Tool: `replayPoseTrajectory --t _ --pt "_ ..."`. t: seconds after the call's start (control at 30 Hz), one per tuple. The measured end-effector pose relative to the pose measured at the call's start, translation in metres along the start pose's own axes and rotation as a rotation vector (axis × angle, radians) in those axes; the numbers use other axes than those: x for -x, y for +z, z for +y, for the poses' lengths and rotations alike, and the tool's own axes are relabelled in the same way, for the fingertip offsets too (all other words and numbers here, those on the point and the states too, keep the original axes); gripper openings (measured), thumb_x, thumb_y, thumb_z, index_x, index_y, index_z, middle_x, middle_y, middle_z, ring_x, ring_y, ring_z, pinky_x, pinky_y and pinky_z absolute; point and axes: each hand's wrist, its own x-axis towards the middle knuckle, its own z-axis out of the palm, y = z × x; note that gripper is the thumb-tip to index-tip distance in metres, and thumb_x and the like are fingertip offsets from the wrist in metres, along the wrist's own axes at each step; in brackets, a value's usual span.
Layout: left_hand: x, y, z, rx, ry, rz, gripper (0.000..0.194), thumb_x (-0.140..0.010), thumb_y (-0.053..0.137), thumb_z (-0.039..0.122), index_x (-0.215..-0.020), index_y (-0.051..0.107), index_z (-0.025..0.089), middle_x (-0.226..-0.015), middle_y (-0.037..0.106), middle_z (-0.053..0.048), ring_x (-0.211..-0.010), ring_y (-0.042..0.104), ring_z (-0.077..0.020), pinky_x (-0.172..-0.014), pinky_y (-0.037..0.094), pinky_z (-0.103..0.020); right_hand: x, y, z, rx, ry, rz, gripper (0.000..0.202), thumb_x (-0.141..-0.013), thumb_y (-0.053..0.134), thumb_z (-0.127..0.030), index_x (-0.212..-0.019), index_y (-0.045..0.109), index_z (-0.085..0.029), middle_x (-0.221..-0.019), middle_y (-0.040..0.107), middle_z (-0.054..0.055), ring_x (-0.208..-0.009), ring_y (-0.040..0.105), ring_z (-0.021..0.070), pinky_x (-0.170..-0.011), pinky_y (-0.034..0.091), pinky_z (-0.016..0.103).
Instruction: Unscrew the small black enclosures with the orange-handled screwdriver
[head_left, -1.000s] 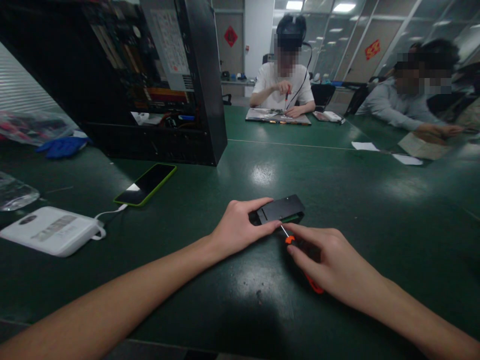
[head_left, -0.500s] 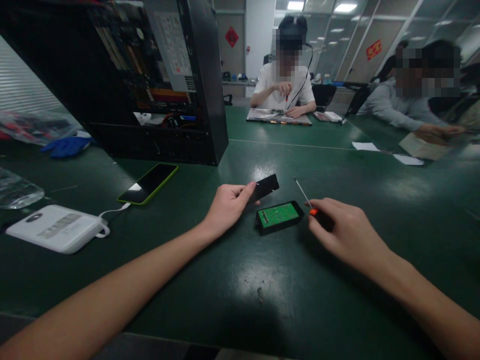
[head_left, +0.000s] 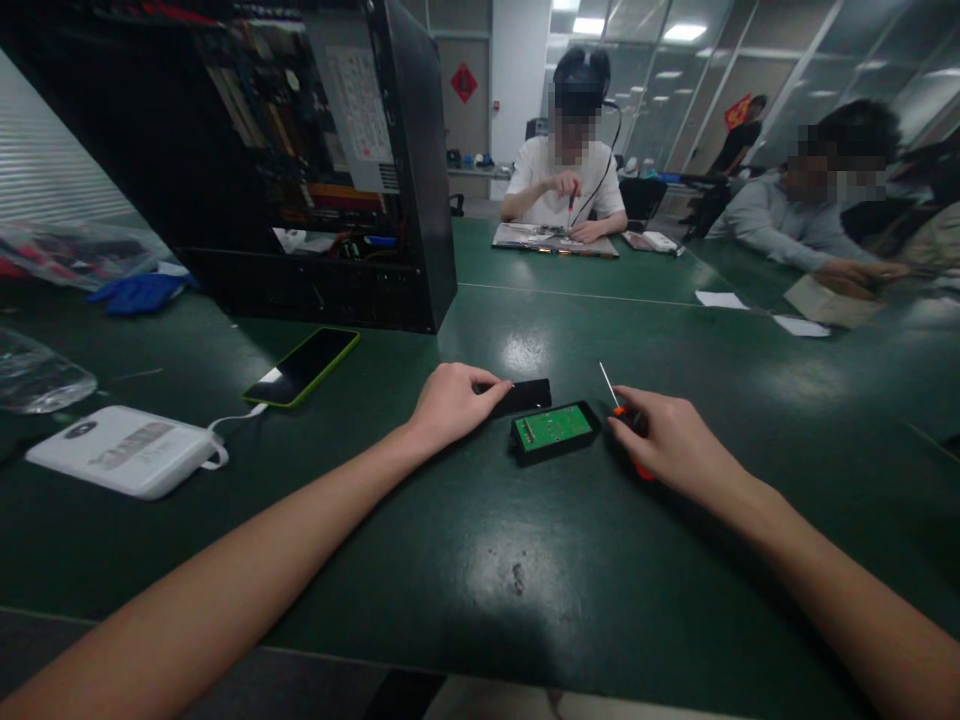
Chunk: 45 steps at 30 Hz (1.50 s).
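My left hand [head_left: 454,402] is closed on one end of a flat black cover [head_left: 531,395], which is low at the table, just behind a small black case. In that open case [head_left: 559,449] lies a green circuit board [head_left: 553,427], facing up. To the right of the case, my right hand [head_left: 667,430] grips a screwdriver [head_left: 607,384] by its red and black handle. The thin metal shaft points up and away to the left, clear of the board. My palm and fingers hide part of the handle.
An opened computer tower [head_left: 420,180] stands at the back left. Nearer are a phone with a green edge [head_left: 304,366], cabled to a white power bank [head_left: 127,452], a blue glove [head_left: 139,293] and clear plastic [head_left: 41,372]. Two people work across the green table [head_left: 360,560].
My left hand has lowered the black cover to the table behind the case. My right hand has turned slightly, showing more of the screwdriver's red handle. The case stays in place.
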Motion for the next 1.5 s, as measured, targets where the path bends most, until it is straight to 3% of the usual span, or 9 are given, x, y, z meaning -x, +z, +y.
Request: replayPoseTrajectory --t 0.27,0.4,0.63,0.77,0.87,0.93,1.2,1.37,1.5 --pt "-0.004 0.003 -0.008 -0.179 0.115 0.0 0.027 -0.099 0.065 0.039 -0.095 0.086 0.023 -0.102 0.081 -0.006 -0.093 0.074 -0.0257 -0.085 0.055 -0.039 0.0 0.0 -0.006 0.058 -0.023 -0.077 0.042 -0.099 0.053 -0.033 -0.126 0.073 -0.009 -0.099 0.072 0.014 -0.085 0.069 0.0263 -0.078 0.054 0.038" --pt "-0.004 0.004 -0.01 -0.203 0.124 0.01 0.021 -0.097 0.068 0.035 -0.094 0.086 0.024 -0.104 0.081 -0.005 -0.096 0.072 -0.027 -0.088 0.055 -0.042 0.001 0.003 -0.009 0.071 -0.004 -0.098 0.042 -0.098 0.054 -0.033 -0.128 0.073 -0.01 -0.103 0.07 0.014 -0.088 0.069 0.0259 -0.08 0.054 0.038" --pt "-0.003 0.003 -0.007 -0.226 0.143 0.018 0.019 -0.096 0.065 0.023 -0.1 0.084 0.023 -0.107 0.08 -0.005 -0.099 0.072 -0.0263 -0.088 0.056 -0.042 0.005 0.0 -0.01 0.064 -0.059 -0.012 0.036 -0.104 0.046 -0.033 -0.12 0.073 -0.015 -0.109 0.071 0.012 -0.091 0.071 0.0248 -0.081 0.056 0.04" --pt "-0.001 0.003 -0.005 -0.226 0.17 0.035 0.019 -0.097 0.065 0.024 -0.101 0.083 0.023 -0.105 0.08 -0.005 -0.097 0.071 -0.026 -0.087 0.056 -0.041 0.004 -0.003 -0.015 0.013 -0.212 0.139 0.038 -0.105 0.051 -0.042 -0.129 0.067 -0.017 -0.127 0.068 0.013 -0.114 0.067 0.0273 -0.099 0.055 0.044" --pt "-0.002 0.004 -0.003 -0.215 0.185 0.052 0.02 -0.098 0.063 0.023 -0.103 0.082 0.022 -0.104 0.081 -0.005 -0.097 0.071 -0.026 -0.088 0.056 -0.041 0.001 0.003 -0.022 0.037 -0.383 0.079 0.063 -0.1 0.061 -0.049 -0.152 0.047 -0.016 -0.152 0.054 0.017 -0.141 0.05 0.0316 -0.118 0.044 0.051" --pt "-0.002 0.005 -0.001 -0.21 0.193 0.073 0.021 -0.099 0.062 0.023 -0.104 0.082 0.021 -0.104 0.081 -0.006 -0.097 0.071 -0.026 -0.088 0.056 -0.041 -0.001 0.008 -0.026 0.08 -0.445 0.003 0.068 -0.101 0.059 -0.047 -0.158 0.038 -0.015 -0.157 0.05 0.018 -0.146 0.044 0.0324 -0.12 0.04 0.054" --pt "0.0 0.004 0.004 -0.275 0.262 0.073 0.019 -0.1 0.062 0.025 -0.104 0.08 0.021 -0.104 0.08 -0.006 -0.094 0.07 -0.026 -0.085 0.054 -0.041 0.001 0.004 -0.046 0.068 -0.484 -0.044 0.048 -0.104 0.056 -0.037 -0.147 0.05 -0.017 -0.137 0.064 0.018 -0.124 0.061 0.0303 -0.103 0.051 0.052" --pt "0.002 0.0 0.006 -0.287 0.281 0.068 0.021 -0.101 0.06 0.027 -0.103 0.08 0.021 -0.102 0.08 -0.006 -0.094 0.069 -0.0263 -0.083 0.053 -0.04 0.006 -0.032 -0.042 -0.011 -0.351 0.096 0.041 -0.101 0.061 -0.035 -0.137 0.053 -0.019 -0.131 0.065 0.016 -0.116 0.064 0.0281 -0.096 0.052 0.045" --pt "0.004 -0.001 0.008 -0.277 0.301 0.06 0.021 -0.1 0.06 0.028 -0.101 0.08 0.021 -0.1 0.08 -0.006 -0.093 0.069 -0.0265 -0.081 0.052 -0.04 0.018 -0.076 0.017 0.097 0.0 0.305 0.052 -0.092 0.069 -0.047 -0.134 0.062 -0.017 -0.128 0.069 0.017 -0.112 0.066 0.0315 -0.097 0.05 0.045"
